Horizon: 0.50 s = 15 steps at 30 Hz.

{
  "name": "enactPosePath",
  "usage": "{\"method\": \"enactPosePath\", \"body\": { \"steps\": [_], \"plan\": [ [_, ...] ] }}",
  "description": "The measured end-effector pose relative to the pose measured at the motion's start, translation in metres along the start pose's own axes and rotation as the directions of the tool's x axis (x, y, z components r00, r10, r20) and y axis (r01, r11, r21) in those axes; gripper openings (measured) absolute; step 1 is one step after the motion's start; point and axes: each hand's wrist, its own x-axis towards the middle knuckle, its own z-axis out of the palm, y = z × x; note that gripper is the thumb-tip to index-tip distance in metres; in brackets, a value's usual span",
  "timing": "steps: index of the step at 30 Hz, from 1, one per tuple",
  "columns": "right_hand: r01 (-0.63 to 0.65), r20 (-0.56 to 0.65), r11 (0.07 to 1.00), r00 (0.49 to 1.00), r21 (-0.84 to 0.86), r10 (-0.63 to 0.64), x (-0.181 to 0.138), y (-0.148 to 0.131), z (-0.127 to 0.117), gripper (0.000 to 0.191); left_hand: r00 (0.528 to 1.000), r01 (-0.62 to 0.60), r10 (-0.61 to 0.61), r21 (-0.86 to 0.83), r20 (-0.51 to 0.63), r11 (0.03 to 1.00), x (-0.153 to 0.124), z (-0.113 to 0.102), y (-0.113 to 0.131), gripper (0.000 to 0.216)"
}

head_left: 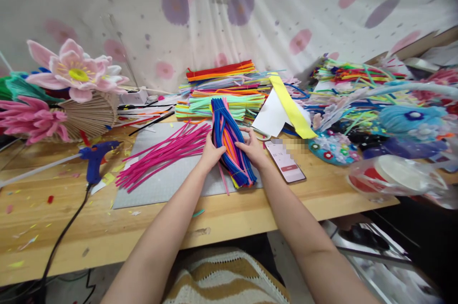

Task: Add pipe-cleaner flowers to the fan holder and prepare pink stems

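Note:
Between my two hands is a thick bundle of pipe cleaners [231,141], mostly blue, with orange, pink and purple strands showing in its middle. My left hand [213,153] wraps its left side, thumb across the front. From the right, my right hand [252,148] grips the same bundle, fingers partly behind it. The bundle leans slightly, its lower end over the grey cutting mat [150,196]. Left of it, loose magenta pipe cleaners [161,156] lie fanned out on the mat. A phone [286,163] lies just right of my right hand.
A blue glue gun [95,161] with a black cord stands left of the mat. Pink fuzzy flowers [77,72] rise at the far left. Stacked pipe cleaner bundles [222,103] and a yellow strip [291,106] are behind. A plastic-wrapped tape roll [393,175] sits at the right edge.

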Motion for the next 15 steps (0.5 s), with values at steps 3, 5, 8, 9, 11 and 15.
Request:
{"method": "enactPosePath", "body": {
  "steps": [3,5,8,9,11,15],
  "plan": [
    [0.019,-0.061,1.0,0.998,0.007,-0.019,0.002,0.007,0.004,0.058,0.96,-0.202,0.257,0.362,-0.11,0.91,-0.007,-0.001,0.002,0.069],
    [0.035,-0.085,0.999,0.996,0.013,-0.034,0.003,0.008,0.006,0.059,0.937,-0.267,0.345,0.518,-0.058,0.813,-0.011,-0.001,0.004,0.047],
    [0.049,-0.108,0.998,0.993,0.038,-0.044,0.001,0.008,0.008,0.06,0.941,-0.264,0.339,0.591,-0.017,0.762,-0.013,0.001,0.005,0.015],
    [0.056,-0.104,0.997,0.993,0.044,-0.051,0.001,0.008,0.008,0.061,0.946,-0.249,0.323,0.586,-0.023,0.771,-0.012,0.002,0.004,0.011],
    [0.076,-0.073,0.996,0.995,0.042,-0.073,0.0,0.008,0.009,0.063,0.956,-0.219,0.29,0.549,-0.044,0.806,-0.012,0.003,0.003,0.008],
    [0.104,-0.026,0.994,0.994,-0.042,-0.105,-0.001,0.007,0.009,0.078,0.967,-0.188,0.248,0.487,-0.06,0.853,-0.012,0.004,0.005,0.01]
  ]
}}
